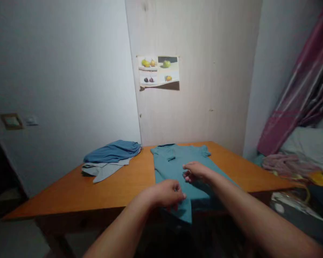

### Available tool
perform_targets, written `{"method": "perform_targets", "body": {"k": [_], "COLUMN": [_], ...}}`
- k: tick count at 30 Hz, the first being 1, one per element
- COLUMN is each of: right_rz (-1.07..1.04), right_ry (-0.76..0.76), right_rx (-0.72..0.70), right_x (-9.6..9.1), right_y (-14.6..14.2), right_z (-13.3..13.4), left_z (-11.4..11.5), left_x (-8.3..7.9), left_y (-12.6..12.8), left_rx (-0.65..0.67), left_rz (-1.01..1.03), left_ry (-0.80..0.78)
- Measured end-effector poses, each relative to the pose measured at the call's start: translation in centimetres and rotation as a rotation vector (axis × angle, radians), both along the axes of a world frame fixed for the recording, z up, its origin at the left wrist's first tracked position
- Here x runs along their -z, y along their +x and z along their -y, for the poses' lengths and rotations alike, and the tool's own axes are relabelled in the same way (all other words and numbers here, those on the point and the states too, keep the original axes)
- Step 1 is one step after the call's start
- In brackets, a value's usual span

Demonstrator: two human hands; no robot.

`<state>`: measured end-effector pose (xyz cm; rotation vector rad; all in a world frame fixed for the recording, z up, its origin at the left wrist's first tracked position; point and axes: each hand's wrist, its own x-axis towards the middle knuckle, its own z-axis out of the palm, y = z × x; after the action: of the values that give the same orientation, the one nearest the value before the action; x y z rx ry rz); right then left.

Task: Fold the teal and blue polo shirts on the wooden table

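A teal short-sleeved polo shirt (183, 156) lies spread on the wooden table, its collar toward the wall and its lower end hanging over the front edge. My left hand (170, 193) is over the lower left part of the shirt, fingers loosely bent and nothing visible in them. Farther up, my right hand (193, 172) hovers over the middle of the shirt with thumb and fingers apart and slightly curled. Whether either hand touches the cloth is hard to see. The shirt's lower right side is partly hidden behind my right forearm.
On the left of the wooden table (118, 195) lies a pile of clothes, with a blue garment (113, 152) over a light grey one (110, 170). Fruit pictures (158, 71) hang on the wall behind. At right are a pink curtain (288, 96) and a bed (309, 143) with assorted things.
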<state>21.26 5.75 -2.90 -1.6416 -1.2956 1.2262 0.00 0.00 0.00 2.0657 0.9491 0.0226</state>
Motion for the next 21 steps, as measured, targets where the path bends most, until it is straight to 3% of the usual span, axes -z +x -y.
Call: {"method": "perform_targets", "body": {"k": [3, 6, 8, 14, 17, 21], "right_rz": [0.012, 0.033, 0.052, 0.155, 0.275, 0.494], "right_ry": [-0.003, -0.016, -0.034, -0.053, 0.053, 0.062], "right_rx": [-0.011, -0.051, -0.091, -0.337, -0.337, -0.339], "right_x": [0.3, 0.4, 0.3, 1.3, 2.0, 2.4], "right_y": [0.9, 1.3, 1.2, -0.8, -1.7, -1.7], "right_z": [0.8, 1.5, 2.2, 6.0, 8.2, 10.2], "left_z": [-1.5, -3.3, -4.2, -4.0, -2.4, 0.5], "left_x": [1.7, 3.1, 3.9, 5.8, 6.1, 6.2], "left_y": [-1.3, -2.8, -3.8, -5.9, -6.1, -6.0], "left_rx": [-0.128, -0.36, -0.423, -0.383, -0.299, -0.235], "left_rz": [0.057, 0.167, 0.182, 0.203, 0.199, 0.075], "left_ry": [0.067, 0.213, 0.253, 0.309, 0.403, 0.527]}}
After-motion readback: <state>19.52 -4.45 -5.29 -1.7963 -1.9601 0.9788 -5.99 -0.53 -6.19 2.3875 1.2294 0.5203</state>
